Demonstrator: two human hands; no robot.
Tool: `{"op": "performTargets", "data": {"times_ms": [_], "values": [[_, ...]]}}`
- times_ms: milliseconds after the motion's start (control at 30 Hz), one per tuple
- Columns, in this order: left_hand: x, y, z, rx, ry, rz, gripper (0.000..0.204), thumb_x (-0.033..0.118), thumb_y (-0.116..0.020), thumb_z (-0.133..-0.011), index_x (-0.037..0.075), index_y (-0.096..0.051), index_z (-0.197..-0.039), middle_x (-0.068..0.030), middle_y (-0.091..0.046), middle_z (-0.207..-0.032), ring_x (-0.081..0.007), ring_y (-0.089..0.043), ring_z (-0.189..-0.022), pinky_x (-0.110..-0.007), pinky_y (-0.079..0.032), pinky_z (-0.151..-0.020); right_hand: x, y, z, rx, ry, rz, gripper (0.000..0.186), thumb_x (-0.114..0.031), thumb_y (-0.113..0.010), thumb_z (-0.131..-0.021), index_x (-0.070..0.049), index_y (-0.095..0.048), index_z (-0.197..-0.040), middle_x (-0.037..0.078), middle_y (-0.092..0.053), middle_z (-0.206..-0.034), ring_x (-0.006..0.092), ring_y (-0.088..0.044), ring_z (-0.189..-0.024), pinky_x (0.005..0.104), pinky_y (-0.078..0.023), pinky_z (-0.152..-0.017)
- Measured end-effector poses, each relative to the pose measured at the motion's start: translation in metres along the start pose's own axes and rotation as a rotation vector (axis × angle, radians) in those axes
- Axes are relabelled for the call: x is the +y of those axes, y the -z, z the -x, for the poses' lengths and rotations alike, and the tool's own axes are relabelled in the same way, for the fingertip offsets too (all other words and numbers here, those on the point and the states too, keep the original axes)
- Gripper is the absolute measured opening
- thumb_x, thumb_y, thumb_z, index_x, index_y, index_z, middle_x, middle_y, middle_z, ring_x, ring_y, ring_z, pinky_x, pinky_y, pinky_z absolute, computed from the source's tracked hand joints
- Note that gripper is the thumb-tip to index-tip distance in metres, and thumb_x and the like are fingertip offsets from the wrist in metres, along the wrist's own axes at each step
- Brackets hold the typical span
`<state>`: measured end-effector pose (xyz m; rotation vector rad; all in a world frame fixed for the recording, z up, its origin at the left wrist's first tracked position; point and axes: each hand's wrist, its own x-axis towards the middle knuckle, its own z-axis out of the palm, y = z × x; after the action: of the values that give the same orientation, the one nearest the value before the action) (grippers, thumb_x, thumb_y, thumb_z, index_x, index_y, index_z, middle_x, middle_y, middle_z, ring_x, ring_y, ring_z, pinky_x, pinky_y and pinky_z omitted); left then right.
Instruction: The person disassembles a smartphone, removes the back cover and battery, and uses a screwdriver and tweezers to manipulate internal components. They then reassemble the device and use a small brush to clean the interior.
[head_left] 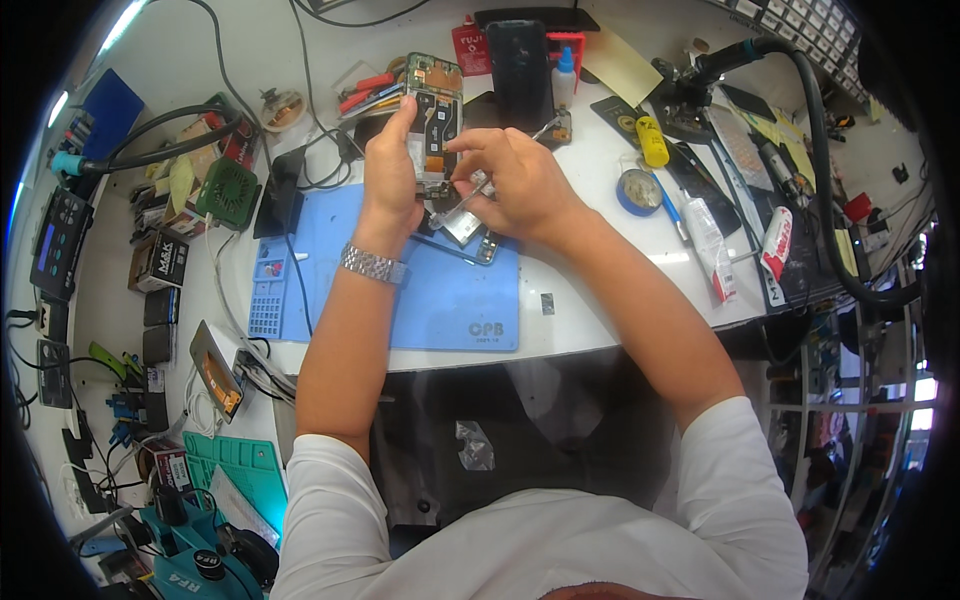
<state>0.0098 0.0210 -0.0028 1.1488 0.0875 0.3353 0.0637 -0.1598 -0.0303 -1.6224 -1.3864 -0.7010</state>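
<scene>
My left hand (392, 165) grips an opened phone (436, 110) by its left side, holding it raised and tilted over the far part of the blue work mat (430, 315). Its inner parts show: a black battery area, copper-coloured patches and a ribbon piece. Close to the phone's lower right, my right hand (520, 185) is closed, thumb and fingers pinched round a thin pale tool (460, 206); its exact kind is unclear. Below both hands, another dark-framed phone part (470, 243) lies on the mat, partly covered by them.
Behind stand a dark phone (518, 62) and a blue-capped bottle (563, 78). To the right are a yellow cylinder (652, 142), a solder spool (638, 191) and a white tube (708, 248). A green fan box (229, 192) and cables sit left; a teal microscope (200, 550) stands lower left.
</scene>
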Motion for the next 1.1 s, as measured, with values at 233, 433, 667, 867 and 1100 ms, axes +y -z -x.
{"op": "performTargets", "data": {"times_ms": [233, 433, 667, 867, 1100], "values": [[-0.001, -0.003, 0.003, -0.055, 0.026, -0.019, 0.046, 0.043, -0.051, -0.116, 0.001, -0.069, -0.126, -0.0116, -0.079, -0.105, -0.0204, -0.079, -0.089, -0.035, -0.065, -0.077, -0.004, 0.001, 0.000, -0.055, -0.021, 0.011, 0.061, 0.001, -0.083, -0.071, -0.015, -0.062, -0.125, -0.001, -0.072, -0.087, 0.0256, -0.070, -0.081, 0.0378, -0.052, -0.078], [-0.001, -0.005, 0.002, -0.074, 0.033, 0.005, 0.051, 0.044, -0.046, -0.117, 0.000, -0.068, -0.127, -0.0154, -0.079, -0.104, -0.0233, -0.079, -0.088, -0.036, -0.066, -0.074, -0.006, -0.005, -0.001, -0.013, 0.075, 0.082, 0.057, -0.001, -0.081, -0.070, -0.015, -0.063, -0.122, 0.000, -0.064, -0.080, 0.0240, -0.067, -0.077, 0.0378, -0.048, -0.074], [0.002, -0.006, 0.003, -0.072, 0.066, 0.028, 0.049, 0.041, -0.044, -0.117, 0.000, -0.066, -0.133, -0.0172, -0.079, -0.110, -0.0244, -0.080, -0.093, -0.038, -0.068, -0.080, -0.005, -0.006, -0.001, 0.033, 0.061, 0.100, 0.052, 0.000, -0.080, -0.073, -0.013, -0.063, -0.120, 0.000, -0.066, -0.081, 0.0244, -0.067, -0.076, 0.0390, -0.048, -0.073], [0.006, -0.011, 0.005, 0.011, -0.026, 0.035, 0.054, 0.046, -0.039, -0.117, 0.002, -0.066, -0.131, -0.0154, -0.077, -0.109, -0.0237, -0.078, -0.095, -0.041, -0.066, -0.083, -0.005, 0.000, -0.003, 0.112, -0.071, 0.020, 0.046, -0.001, -0.079, -0.077, -0.011, -0.064, -0.120, 0.001, -0.073, -0.089, 0.0258, -0.069, -0.080, 0.0398, -0.050, -0.075], [0.008, 0.001, 0.002, -0.064, -0.039, 0.213, 0.066, 0.044, -0.023, -0.117, -0.004, -0.051, -0.153, -0.0314, -0.070, -0.132, -0.0417, -0.072, -0.122, -0.053, -0.060, -0.110, 0.000, 0.011, -0.010, 0.294, -0.127, 0.193, 0.021, -0.015, -0.078, -0.093, -0.010, -0.071, -0.113, 0.007, -0.072, -0.101, 0.0275, -0.065, -0.092, 0.0429, -0.046, -0.083]]}}
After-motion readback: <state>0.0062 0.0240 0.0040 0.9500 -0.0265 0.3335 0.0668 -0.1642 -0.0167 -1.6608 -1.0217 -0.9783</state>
